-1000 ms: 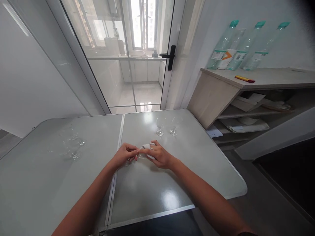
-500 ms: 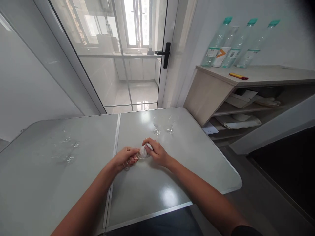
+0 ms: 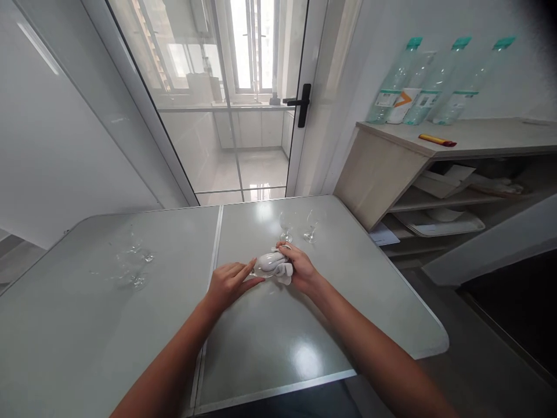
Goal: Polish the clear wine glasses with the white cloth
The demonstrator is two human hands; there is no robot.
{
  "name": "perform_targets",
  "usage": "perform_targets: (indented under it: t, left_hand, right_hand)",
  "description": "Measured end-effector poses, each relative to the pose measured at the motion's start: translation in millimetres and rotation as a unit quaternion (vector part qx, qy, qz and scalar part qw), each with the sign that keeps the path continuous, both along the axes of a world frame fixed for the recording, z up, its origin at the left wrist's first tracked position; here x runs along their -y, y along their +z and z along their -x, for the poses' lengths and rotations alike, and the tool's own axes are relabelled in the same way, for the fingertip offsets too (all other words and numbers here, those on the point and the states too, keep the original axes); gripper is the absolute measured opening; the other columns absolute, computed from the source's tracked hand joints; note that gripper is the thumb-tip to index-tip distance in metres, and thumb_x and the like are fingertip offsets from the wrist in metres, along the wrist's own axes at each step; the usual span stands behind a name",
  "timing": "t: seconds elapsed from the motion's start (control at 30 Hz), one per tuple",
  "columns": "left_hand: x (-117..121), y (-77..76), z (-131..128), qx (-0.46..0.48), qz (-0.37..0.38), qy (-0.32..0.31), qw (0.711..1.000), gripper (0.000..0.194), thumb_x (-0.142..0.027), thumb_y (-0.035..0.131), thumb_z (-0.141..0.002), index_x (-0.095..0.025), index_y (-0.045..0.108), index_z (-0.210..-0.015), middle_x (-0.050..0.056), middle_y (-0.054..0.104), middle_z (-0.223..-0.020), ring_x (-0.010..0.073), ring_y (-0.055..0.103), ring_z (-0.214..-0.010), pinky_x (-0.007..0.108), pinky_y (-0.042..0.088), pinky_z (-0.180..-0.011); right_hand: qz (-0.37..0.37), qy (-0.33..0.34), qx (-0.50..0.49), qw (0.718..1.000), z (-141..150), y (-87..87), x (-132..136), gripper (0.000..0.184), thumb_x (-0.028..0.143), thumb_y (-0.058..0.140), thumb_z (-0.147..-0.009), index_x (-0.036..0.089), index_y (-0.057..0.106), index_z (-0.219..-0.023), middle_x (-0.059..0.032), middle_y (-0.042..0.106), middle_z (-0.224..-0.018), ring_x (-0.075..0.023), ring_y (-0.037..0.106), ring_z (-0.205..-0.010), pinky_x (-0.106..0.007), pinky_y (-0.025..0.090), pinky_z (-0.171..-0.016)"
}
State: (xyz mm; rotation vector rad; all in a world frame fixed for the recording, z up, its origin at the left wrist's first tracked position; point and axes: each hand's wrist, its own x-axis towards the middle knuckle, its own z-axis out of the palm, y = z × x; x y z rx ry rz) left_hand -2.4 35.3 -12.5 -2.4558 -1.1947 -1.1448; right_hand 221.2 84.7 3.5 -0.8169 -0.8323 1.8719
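A clear stemmed glass lies on its side between my hands, just above the table. My left hand is wrapped round its stem and base end, which the fingers mostly hide. A white cloth is bunched inside the bowl and spills out over the rim. My right hand grips that cloth at the mouth of the glass. Just beyond my hands, two more stemmed glasses stand upright, one glass nearer the middle and another glass to its right.
Several clear glasses are grouped on the left of the grey table. A seam strip crosses the tabletop. Behind the table stands a glass door with a black handle. Plastic bottles and a yellow-red packet rest on the right-hand shelf unit.
My right hand has drawn back to the right, and more cloth shows at the glass's mouth. My left hand has turned and now covers the stem from above. The camera view has shifted slightly.
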Motion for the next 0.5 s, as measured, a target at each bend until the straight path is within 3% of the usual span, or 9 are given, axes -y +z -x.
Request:
perform_targets:
  t: [0.13,0.23,0.3,0.37,0.5]
  left_hand:
    - [-0.8,-1.9,6.6,0.031,-0.066,0.003,0.997,0.055,-0.031,0.081,-0.084,-0.023,0.061,-0.135,-0.003,0.069,-0.069,0.0086,0.06,-0.057,0.02,0.046,-0.061]
    - [-1.2,-2.1,8.8,0.081,-0.05,-0.014,0.995,0.056,-0.029,0.082,-0.082,-0.024,0.062,-0.135,-0.006,0.064,-0.064,0.0069,0.055,-0.053,0.018,0.046,-0.058]
    - [-0.5,-0.4,7.5,0.104,-0.026,-0.051,0.993,0.054,-0.028,0.082,-0.082,-0.024,0.064,-0.133,-0.007,0.061,-0.063,0.007,0.054,-0.053,0.018,0.047,-0.057]
    - [1.0,2.5,4.4,0.125,0.006,-0.091,0.988,0.052,-0.028,0.082,-0.082,-0.022,0.066,-0.13,-0.006,0.062,-0.063,0.0068,0.053,-0.053,0.018,0.047,-0.056]
    - [4.2,5.7,0.1,0.164,0.064,-0.104,0.979,0.044,-0.029,0.083,-0.081,-0.02,0.072,-0.122,-0.004,0.064,-0.065,0.0059,0.049,-0.052,0.017,0.047,-0.054]
  right_hand:
    - [-0.059,-0.087,-0.015,0.994,-5.2,12.2,3.5,0.027,0.041,0.072,-0.084,0.025,0.059,-0.101,0.003,0.053,-0.082,-0.0128,0.048,-0.067,-0.022,0.039,-0.059]
    - [-0.151,-0.193,-0.019,0.969,-9.9,18.4,5.9,0.035,0.044,0.066,-0.091,0.031,0.055,-0.121,0.0021,0.056,-0.088,-0.016,0.054,-0.078,-0.026,0.046,-0.073]
    - [-0.201,-0.216,-0.006,0.955,-12.7,18.1,5.8,0.048,0.044,0.064,-0.092,0.035,0.048,-0.136,-0.0002,0.06,-0.101,-0.0184,0.057,-0.09,-0.031,0.047,-0.085]
    - [-0.245,-0.167,0.039,0.954,-14.9,15.9,5.1,0.052,0.043,0.066,-0.09,0.034,0.05,-0.139,-0.0028,0.061,-0.111,-0.0206,0.058,-0.097,-0.034,0.046,-0.091]
    - [-0.348,0.029,0.104,0.931,-20.4,17.6,4.9,0.029,0.043,0.072,-0.086,0.023,0.071,-0.106,-0.0075,0.065,-0.112,-0.0255,0.058,-0.102,-0.037,0.044,-0.094]
